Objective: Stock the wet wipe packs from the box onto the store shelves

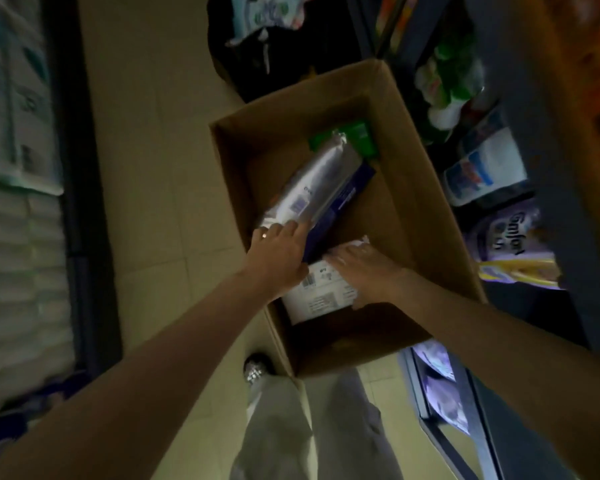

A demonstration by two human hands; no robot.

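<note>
Left shelf (pixel 21 202) holds white wrapped bundles, print too blurred to read; your left hand (pixel 279 252) has fingers clamped on the near end of a silver-and-blue wipe pack (pixel 312 188), tilted up inside the cardboard box (pixel 426 216) on the floor. Your right hand (pixel 364 268) lies on a white pack (pixel 321 294) with a barcode label, fingers mostly straight, thumb at its near edge; a green pack (pixel 359 135) sits at the box's far end. Right shelf: a purple pack (pixel 506 237) reads "Comfort".
</note>
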